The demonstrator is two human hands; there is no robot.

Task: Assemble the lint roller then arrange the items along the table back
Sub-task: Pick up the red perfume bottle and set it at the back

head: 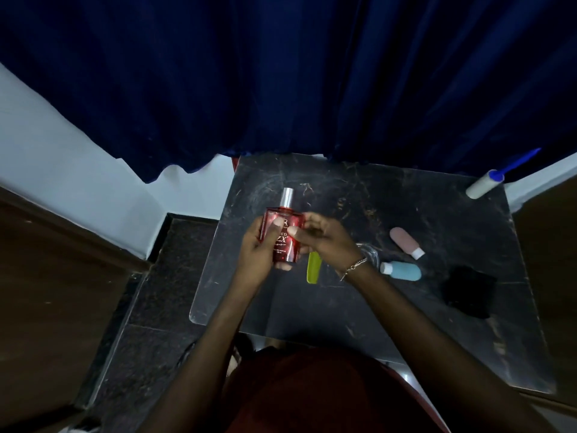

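Note:
A red perfume bottle (285,237) with a silver spray top is held above the left middle of the black table (343,307). My left hand (257,250) grips its left side with the thumb across the label. My right hand (324,242) pinches its right edge. The lint roller (485,183), white roll on a blue handle, lies at the back right corner, its handle pointing under the curtain. A yellow-green comb (313,267) lies below my right hand. A pink bottle (406,242) and a blue bottle (402,270) lie on their sides to the right.
A clear glass object (371,254) sits partly hidden behind my right wrist. A black cloth-like item (470,292) lies near the table's right edge. A dark blue curtain (312,82) hangs over the table's back edge. Dark floor lies to the left.

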